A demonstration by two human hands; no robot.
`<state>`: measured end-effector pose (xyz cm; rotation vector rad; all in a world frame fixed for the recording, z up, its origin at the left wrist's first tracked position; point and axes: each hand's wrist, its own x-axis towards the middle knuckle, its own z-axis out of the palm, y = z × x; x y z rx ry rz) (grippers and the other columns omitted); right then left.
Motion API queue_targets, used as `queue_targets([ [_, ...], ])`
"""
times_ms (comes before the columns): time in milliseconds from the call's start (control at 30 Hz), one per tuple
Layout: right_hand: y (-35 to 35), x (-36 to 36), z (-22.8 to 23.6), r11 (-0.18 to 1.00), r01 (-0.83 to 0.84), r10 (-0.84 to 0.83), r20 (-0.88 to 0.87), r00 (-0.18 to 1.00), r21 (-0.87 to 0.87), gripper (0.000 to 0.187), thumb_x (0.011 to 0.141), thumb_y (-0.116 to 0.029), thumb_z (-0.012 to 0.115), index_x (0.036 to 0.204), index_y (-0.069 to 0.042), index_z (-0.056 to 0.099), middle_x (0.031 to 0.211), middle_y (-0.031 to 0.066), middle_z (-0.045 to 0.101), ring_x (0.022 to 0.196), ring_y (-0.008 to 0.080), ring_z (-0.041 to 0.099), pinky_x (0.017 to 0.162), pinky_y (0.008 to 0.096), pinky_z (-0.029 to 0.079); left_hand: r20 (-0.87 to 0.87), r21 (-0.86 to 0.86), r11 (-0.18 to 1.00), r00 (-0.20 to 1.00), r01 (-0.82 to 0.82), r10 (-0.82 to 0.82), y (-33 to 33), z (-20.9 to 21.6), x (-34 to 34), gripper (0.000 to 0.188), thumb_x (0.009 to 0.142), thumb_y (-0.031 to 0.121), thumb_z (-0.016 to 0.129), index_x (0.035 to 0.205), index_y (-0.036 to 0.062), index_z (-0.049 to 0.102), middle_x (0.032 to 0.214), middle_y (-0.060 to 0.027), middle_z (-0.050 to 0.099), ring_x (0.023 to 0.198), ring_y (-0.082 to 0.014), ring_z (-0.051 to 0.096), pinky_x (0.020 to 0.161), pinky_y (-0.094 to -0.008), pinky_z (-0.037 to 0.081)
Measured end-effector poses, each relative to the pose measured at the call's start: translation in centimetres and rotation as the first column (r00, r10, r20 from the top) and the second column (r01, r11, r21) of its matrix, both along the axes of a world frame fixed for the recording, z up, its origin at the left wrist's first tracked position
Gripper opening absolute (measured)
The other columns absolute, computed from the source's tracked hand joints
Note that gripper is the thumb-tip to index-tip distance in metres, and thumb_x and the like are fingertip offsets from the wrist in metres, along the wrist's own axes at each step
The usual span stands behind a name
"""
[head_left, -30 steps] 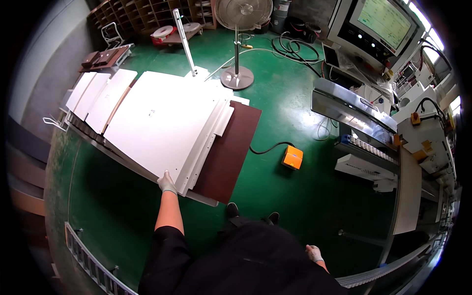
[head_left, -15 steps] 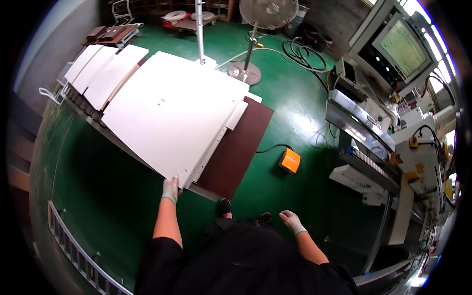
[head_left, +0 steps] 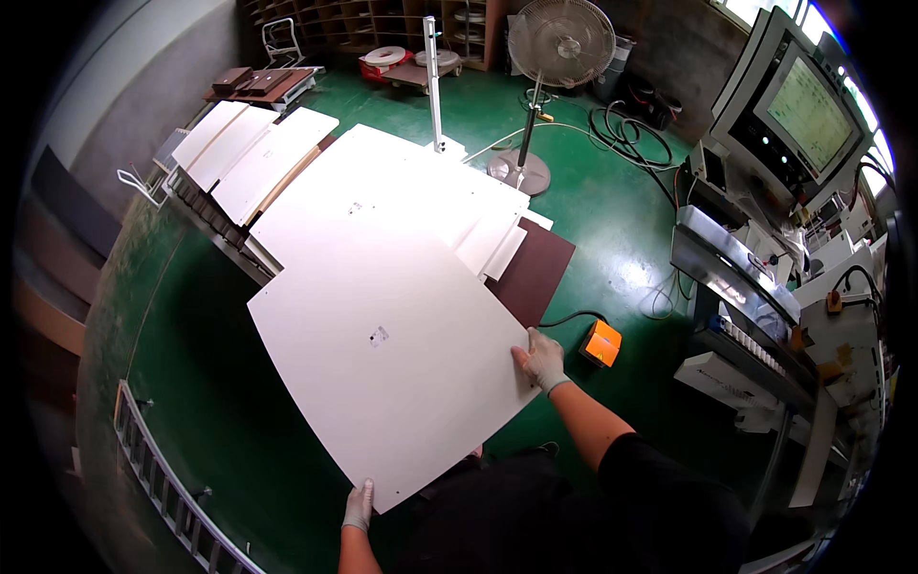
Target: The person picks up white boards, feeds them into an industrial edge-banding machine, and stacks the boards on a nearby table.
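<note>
From the head camera, here's the white panel (head_left: 387,407), out in front of the dark-clothed body, its broad face up, a small label near its middle. The left hand (head_left: 359,505) is clamped on the near left corner, thumb on top. Over to the right hand (head_left: 542,362), and it's gripping the right-hand corner, thumb on the upper face, the fingers beneath partly hidden! The panel's far end overlaps the stack of white boards (head_left: 411,182) in this view; whether they touch, I can't tell. A brown board (head_left: 535,268) juts from under that stack, and just right of it an orange box (head_left: 601,342) sits on the green floor (head_left: 225,354). Beyond the stack stands a fan (head_left: 564,46), and up at the right, a lit screen (head_left: 808,110) on a machine.
</note>
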<state>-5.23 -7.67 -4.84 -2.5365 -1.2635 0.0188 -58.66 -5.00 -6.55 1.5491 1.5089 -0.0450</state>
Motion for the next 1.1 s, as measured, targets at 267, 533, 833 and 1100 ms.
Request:
queue_targets([
  [267,-0.7,1.8,-0.9,0.960,0.041,-0.214,-0.633,0.744,-0.276,0.086,0.077,-0.073,0.057,0.114,0.005,0.061,0.111,0.0237,0.065,0.102,0.0351,0.064,0.092,0.0392,0.048,0.010,-0.212,0.955,0.977,-0.207,0.214,1.4,-1.2,-4.9,0.086,0.092,0.068,0.039,0.118,-0.0126,0.057,0.111,-0.0237,0.064,0.103,-0.0324,0.063,0.090,-0.0412,0.049],
  [533,-11.0,3.1,4.3,0.907,0.404,-0.260,-0.916,0.305,-0.123,0.070,0.077,-0.055,0.072,0.112,0.006,0.064,0.102,0.0171,0.069,0.090,0.0256,0.068,0.080,0.0335,0.052,0.468,-0.164,0.841,0.710,-0.515,0.526,7.9,1.8,7.7,0.064,0.101,0.048,0.034,0.123,-0.0093,0.053,0.116,-0.0157,0.062,0.102,-0.0250,0.063,0.087,-0.0339,0.052],
  [833,-27.0,1.7,17.8,0.731,0.681,-0.386,-0.846,0.368,-0.037,0.057,0.080,-0.055,0.068,0.089,0.001,0.066,0.079,0.0094,0.066,0.076,0.0192,0.065,0.071,0.0328,0.050,0.506,0.104,0.976,0.855,-0.190,0.112,8.0,-0.5,19.7,0.062,0.102,0.046,0.035,0.108,-0.0104,0.061,0.097,-0.0135,0.067,0.084,-0.0219,0.064,0.074,-0.0330,0.054],
  [1100,-39.0,-3.7,12.6,0.447,0.894,-0.561,-0.779,0.282,0.001,0.056,0.076,-0.057,0.071,0.069,-0.002,0.060,0.066,0.0056,0.057,0.061,0.0137,0.051,0.058,0.0325,0.044,0.447,0.330,0.908,0.805,0.256,-0.390,9.5,4.4,27.7,0.057,0.103,0.045,0.037,0.088,-0.0048,0.059,0.075,-0.0053,0.058,0.069,-0.0137,0.053,0.065,-0.0298,0.049],
])
